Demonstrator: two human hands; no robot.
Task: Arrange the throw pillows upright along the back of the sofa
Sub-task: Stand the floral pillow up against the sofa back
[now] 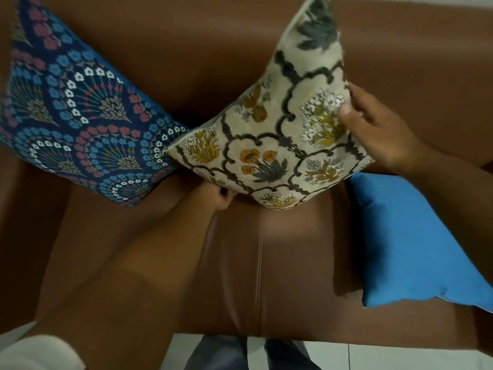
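We held the cream flowered pillow (282, 134) in the middle of the frame, tilted on one corner, its lowest corner just above the brown sofa (232, 276) seat. Our left hand (220, 194) gripped its lower left edge from beneath, and our right hand (373, 126) clasped its right edge, thumb pressed on the fabric. The dark blue patterned pillow (77, 116) leaned against the sofa back at the upper left, touching the cream one. The plain blue pillow (410, 244) lay on the seat at the lower right.
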